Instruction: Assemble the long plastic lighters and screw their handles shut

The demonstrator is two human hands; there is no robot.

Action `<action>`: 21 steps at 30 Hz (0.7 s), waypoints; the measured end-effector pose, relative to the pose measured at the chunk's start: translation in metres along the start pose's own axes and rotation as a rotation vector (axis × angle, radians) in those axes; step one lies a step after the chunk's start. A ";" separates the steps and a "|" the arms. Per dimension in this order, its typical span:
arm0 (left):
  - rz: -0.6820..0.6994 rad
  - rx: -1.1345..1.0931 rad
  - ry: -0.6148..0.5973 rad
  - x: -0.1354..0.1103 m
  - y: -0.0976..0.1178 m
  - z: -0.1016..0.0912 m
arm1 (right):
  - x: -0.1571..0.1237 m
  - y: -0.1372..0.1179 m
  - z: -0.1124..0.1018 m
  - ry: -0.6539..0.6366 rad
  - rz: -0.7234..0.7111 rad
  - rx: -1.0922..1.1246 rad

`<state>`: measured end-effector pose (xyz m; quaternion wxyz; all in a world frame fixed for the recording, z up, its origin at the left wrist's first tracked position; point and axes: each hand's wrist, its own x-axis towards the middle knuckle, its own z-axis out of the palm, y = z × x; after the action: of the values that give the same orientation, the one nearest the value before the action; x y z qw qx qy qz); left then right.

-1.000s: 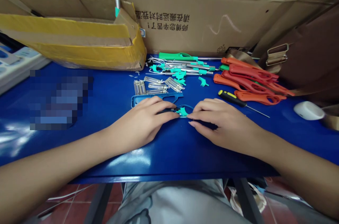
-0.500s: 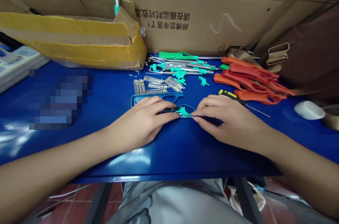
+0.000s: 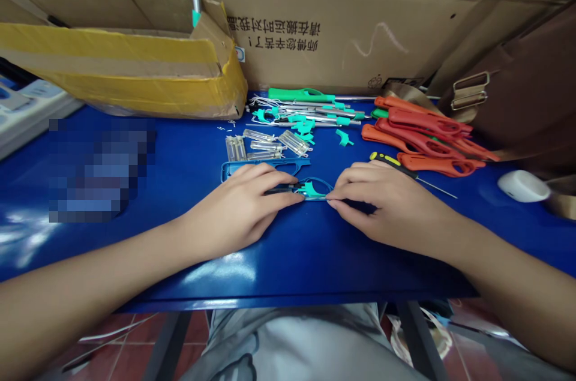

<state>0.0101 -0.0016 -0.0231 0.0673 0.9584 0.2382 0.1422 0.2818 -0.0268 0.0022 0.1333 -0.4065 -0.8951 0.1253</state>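
A blue lighter casing (image 3: 320,180) lies on the table in front of me, partly hidden by both hands. In its middle sits a teal trigger (image 3: 311,190). My left hand (image 3: 249,204) is closed around the casing's left part, thumb and forefinger beside the trigger. Just right of the trigger, the fingertips of my right hand (image 3: 382,198) pinch the casing's edge; whether a small part is also between them is hidden. Directly behind my left hand rests another blue casing half (image 3: 228,170). Clear fuel tanks (image 3: 294,142) and a loose teal trigger (image 3: 344,138) lie farther back.
Metal lighter tubes with teal parts (image 3: 310,112) are heaped behind, near a green lighter (image 3: 294,94). Orange-red casings (image 3: 427,136), a screwdriver (image 3: 409,171) and a white rounded object (image 3: 524,186) are at right. A yellow-taped carton (image 3: 157,90) stands back left.
The camera view has shifted very slightly. Both hands keep the same hold on the casing, with the trigger in the same place.
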 end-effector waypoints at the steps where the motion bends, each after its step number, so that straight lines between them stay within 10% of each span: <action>1: -0.001 0.002 -0.003 0.000 0.000 0.000 | 0.000 0.001 -0.002 0.013 0.004 -0.002; 21: 0.001 0.016 -0.039 -0.001 -0.001 -0.001 | 0.004 0.029 -0.002 -0.105 0.244 0.178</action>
<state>0.0082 -0.0010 -0.0231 0.0643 0.9616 0.2376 0.1214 0.3004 -0.0048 -0.0051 0.1056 -0.4917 -0.8302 0.2406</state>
